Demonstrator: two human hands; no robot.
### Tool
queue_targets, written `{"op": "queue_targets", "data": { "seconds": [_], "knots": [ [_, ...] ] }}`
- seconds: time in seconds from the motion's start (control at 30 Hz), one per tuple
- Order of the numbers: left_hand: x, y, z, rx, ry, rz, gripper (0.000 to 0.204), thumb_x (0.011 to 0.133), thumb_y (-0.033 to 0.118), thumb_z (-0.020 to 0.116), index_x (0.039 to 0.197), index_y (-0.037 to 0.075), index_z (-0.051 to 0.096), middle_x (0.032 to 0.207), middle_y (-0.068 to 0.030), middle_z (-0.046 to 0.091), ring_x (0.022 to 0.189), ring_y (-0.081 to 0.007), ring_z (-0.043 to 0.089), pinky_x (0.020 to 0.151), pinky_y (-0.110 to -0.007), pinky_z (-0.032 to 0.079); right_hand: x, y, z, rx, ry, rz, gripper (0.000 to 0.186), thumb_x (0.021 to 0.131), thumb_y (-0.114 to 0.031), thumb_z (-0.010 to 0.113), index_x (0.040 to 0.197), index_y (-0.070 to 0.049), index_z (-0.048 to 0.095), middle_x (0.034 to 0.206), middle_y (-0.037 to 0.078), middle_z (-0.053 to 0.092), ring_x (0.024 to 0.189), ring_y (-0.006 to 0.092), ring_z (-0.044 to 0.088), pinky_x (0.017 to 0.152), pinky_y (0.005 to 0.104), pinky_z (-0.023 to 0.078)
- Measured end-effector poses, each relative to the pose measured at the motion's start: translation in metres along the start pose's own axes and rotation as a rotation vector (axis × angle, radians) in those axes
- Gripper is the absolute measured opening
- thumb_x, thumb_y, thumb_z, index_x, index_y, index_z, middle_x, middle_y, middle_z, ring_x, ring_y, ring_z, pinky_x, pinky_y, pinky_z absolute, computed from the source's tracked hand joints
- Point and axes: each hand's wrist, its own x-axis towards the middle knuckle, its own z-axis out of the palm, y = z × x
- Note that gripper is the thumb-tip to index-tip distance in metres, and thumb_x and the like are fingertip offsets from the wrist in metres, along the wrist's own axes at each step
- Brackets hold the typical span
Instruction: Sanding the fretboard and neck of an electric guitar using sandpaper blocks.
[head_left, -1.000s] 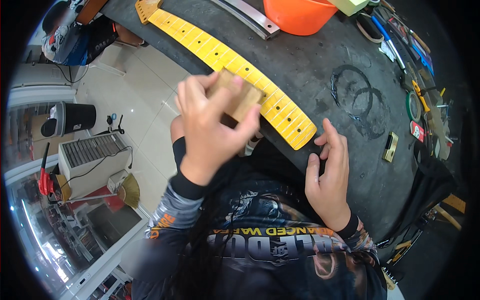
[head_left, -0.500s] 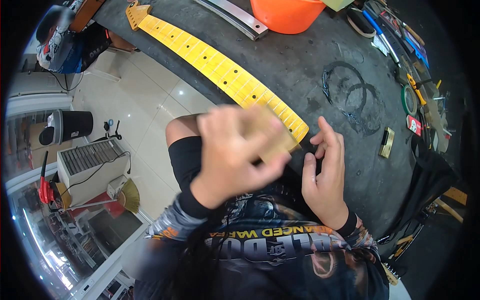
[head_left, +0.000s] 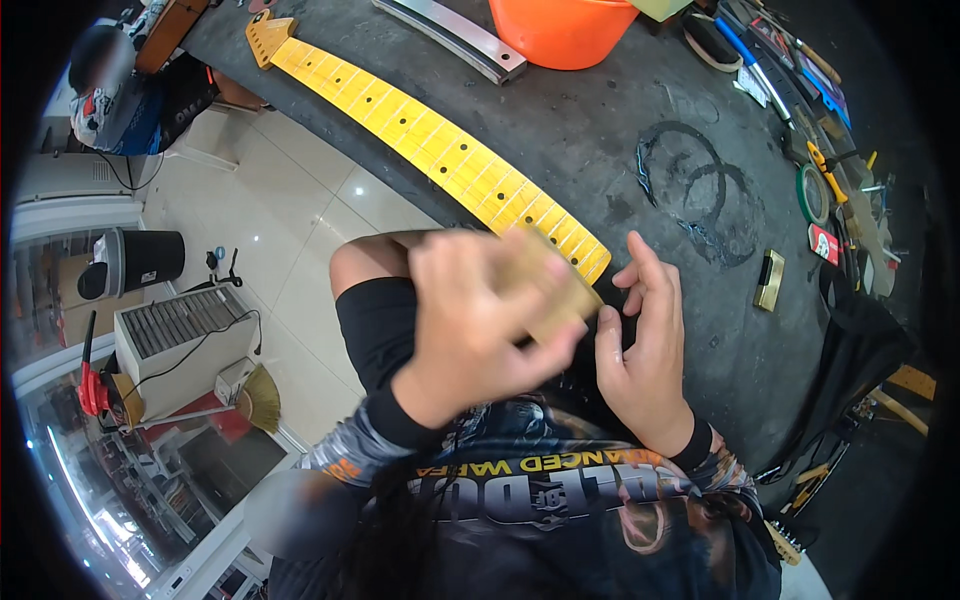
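A yellow guitar neck lies diagonally on the dark workbench, its heel end near me. My left hand grips a tan sanding block, blurred, just off the heel end of the neck. My right hand rests next to the block by the bench edge, fingers apart and holding nothing, beside the neck's heel.
An orange bucket and a metal bar stand at the back of the bench. A small brass block, tape roll and several tools lie to the right. A heater and a brush are on the tiled floor at left.
My left hand has slid the block along the neck toward me, from over the frets down past the heel end. The right hand stayed by the heel.
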Motion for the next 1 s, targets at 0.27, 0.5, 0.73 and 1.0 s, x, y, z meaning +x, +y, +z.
{"op": "queue_targets", "data": {
  "seconds": [0.27, 0.5, 0.73, 1.0],
  "knots": [
    [0.004, -0.031, 0.005, 0.088, 0.109, -0.095, 0.055, 0.076, 0.033, 0.102, 0.127, 0.017, 0.086, 0.126, -0.0175, 0.065, 0.118, -0.037, 0.061, 0.098, -0.05, 0.053, -0.001, 0.001, -0.001, 0.019, 0.015, 0.005, 0.086, 0.088, 0.014, 0.066, 0.172, -0.002, 0.049, 0.121, 0.015, 0.062, 0.095, 0.0282, 0.061, 0.086, 0.0412, 0.053],
    [0.013, -0.057, -0.002, 0.127, 0.22, -0.163, 0.054, 0.076, 0.037, 0.099, 0.124, 0.016, 0.085, 0.12, -0.0174, 0.065, 0.116, -0.0385, 0.06, 0.097, -0.053, 0.048, -0.003, 0.001, -0.003, 0.063, 0.03, 0.01, 0.091, 0.084, 0.016, 0.061, 0.171, -0.003, 0.049, 0.119, 0.014, 0.061, 0.093, 0.0278, 0.059, 0.086, 0.0415, 0.053],
    [0.015, -0.024, -0.005, 0.169, 0.061, -0.046, 0.058, 0.075, 0.031, 0.099, 0.129, 0.017, 0.084, 0.125, -0.0178, 0.069, 0.116, -0.0382, 0.063, 0.098, -0.052, 0.052, -0.004, 0.004, -0.002, 0.076, 0.036, 0.018, 0.094, 0.081, 0.018, 0.06, 0.172, -0.003, 0.048, 0.12, 0.015, 0.06, 0.094, 0.0275, 0.059, 0.086, 0.0414, 0.053],
    [0.019, 0.001, 0.003, 0.113, -0.011, 0.012, 0.055, 0.075, 0.035, 0.1, 0.125, 0.016, 0.086, 0.127, -0.0195, 0.068, 0.111, -0.04, 0.063, 0.101, -0.051, 0.051, -0.004, 0.004, -0.004, 0.096, 0.029, 0.032, 0.096, 0.08, 0.015, 0.063, 0.173, -0.003, 0.045, 0.121, 0.015, 0.057, 0.097, 0.0273, 0.057, 0.089, 0.0405, 0.053]
  ]
}}
